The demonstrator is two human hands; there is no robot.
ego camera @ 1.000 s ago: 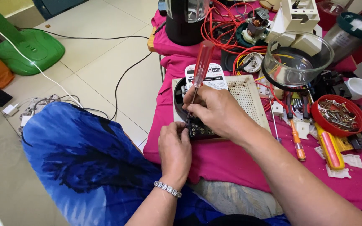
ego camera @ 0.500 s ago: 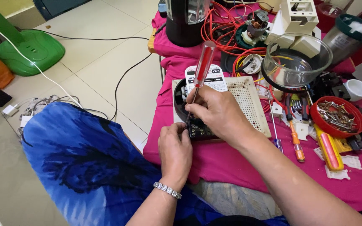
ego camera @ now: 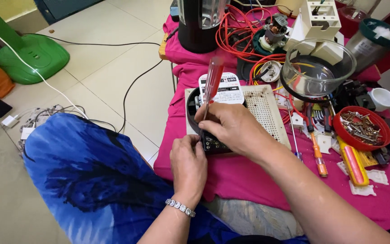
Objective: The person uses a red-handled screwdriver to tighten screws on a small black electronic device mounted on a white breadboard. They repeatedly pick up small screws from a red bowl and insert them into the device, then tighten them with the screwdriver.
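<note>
Red-handled screwdriver (ego camera: 212, 83) upright over black terminal block (ego camera: 213, 143).

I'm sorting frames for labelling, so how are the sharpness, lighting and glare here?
Head view: sharp and evenly lit, shadows soft; mild reflections on the glass bowl; the right hand with the red screwdriver and the left hand show no blur; straight edges bow slightly toward the corners.

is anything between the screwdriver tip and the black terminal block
Nothing visible does. The right hand holds the screwdriver upright with its shaft running down to the terminal block, which the left hand steadies. The tip itself is hidden behind the fingers.
</note>
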